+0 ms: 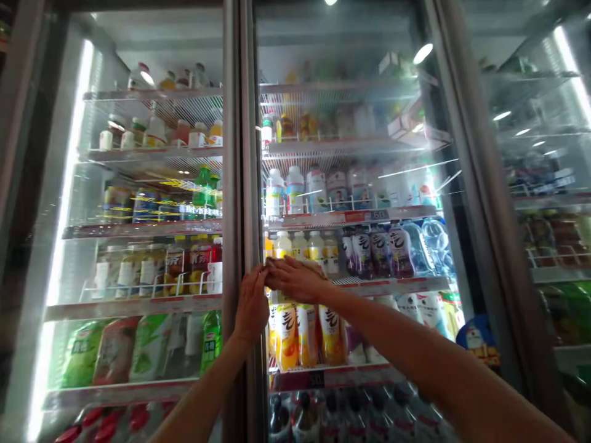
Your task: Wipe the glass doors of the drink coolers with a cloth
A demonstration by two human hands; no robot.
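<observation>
Glass cooler doors meet at a metal centre stile, and both hands are at that stile, about mid-height. The left hand is partly curled, its fingers against the stile; whether it grips cannot be determined from this view. The right hand lies extended and flat across the glass of the right door, its fingertips reaching the stile's edge and closed on nothing visible.

Directly behind the right hand, bottles with yellow labels stand below a wire shelf. On that shelf are purple-labelled bottles and clear water bottles. Behind the left door, a green bottle stands near the stile.

Risks: fingers at the stile could be pinched if a door swings shut against the frame. A hard swing could also jar the bottles standing along the shelf fronts. Glare on the glass hampers inspection of them.
</observation>
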